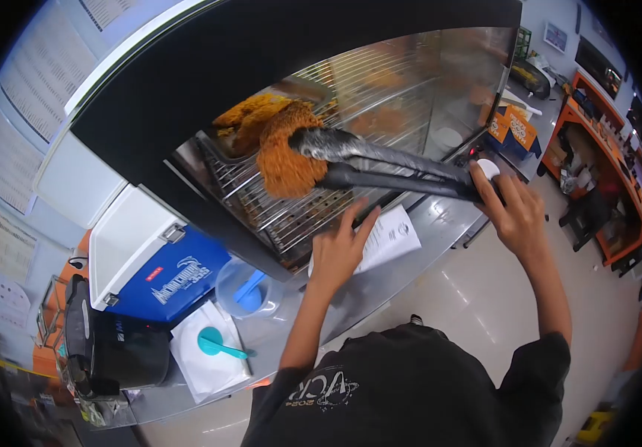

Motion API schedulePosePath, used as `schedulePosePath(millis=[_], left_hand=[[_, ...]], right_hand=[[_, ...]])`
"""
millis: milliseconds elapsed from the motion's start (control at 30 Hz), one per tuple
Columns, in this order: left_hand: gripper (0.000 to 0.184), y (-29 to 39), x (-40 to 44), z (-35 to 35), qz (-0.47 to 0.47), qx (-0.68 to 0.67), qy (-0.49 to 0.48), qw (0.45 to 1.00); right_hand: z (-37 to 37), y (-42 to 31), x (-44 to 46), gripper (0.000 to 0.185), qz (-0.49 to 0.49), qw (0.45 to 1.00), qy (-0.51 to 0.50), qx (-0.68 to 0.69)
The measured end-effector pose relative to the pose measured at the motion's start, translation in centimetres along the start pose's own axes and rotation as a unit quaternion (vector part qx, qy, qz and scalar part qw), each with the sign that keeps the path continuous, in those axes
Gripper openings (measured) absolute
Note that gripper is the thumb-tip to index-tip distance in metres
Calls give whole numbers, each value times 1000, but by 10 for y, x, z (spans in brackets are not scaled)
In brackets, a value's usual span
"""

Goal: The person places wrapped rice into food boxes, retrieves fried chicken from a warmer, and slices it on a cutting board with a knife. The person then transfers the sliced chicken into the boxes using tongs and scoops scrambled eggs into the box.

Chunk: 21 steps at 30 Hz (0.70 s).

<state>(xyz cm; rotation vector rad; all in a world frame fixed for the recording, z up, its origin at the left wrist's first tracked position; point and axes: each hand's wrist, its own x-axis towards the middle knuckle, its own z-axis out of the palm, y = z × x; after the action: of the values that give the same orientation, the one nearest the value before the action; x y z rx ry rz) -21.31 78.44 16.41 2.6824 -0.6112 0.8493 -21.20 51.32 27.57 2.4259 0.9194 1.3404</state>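
My right hand [511, 212] is closed around the handle end of long black tongs [403, 167]. Gripped between the tongs' tips is a large piece of orange-brown breaded fried chicken [287, 160], inside a heated display cabinet [291, 45] and above its wire rack [254, 201]. More fried chicken [250, 115] sits behind it in a metal tray. My left hand [337, 249] is at the cabinet's lower front edge, with its visible fingers apart. A white printed paper [392, 240], perhaps a bag, lies under and beside that hand; whether any finger touches it is unclear.
Along the steel counter [351, 302] stand a blue cooler box [176, 276] with its lid raised, a clear tub [246, 294] with a blue scoop, a teal spoon [220, 344] on white paper, and a black cooker [120, 346]. Orange boxes [515, 128] stand right of the cabinet.
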Motion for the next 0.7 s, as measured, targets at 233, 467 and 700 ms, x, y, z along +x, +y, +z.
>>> schedulePosePath(millis=[233, 467, 700], left_hand=[[31, -10, 56, 74, 1, 96, 120, 988], [41, 13, 70, 59, -109, 345, -66, 930], [47, -3, 26, 59, -187, 365, 38, 911]], right_hand=[[3, 81, -108, 53, 50, 998, 34, 26], [11, 166, -209, 59, 122, 992, 21, 13], [7, 215, -288, 64, 209, 977, -25, -41]])
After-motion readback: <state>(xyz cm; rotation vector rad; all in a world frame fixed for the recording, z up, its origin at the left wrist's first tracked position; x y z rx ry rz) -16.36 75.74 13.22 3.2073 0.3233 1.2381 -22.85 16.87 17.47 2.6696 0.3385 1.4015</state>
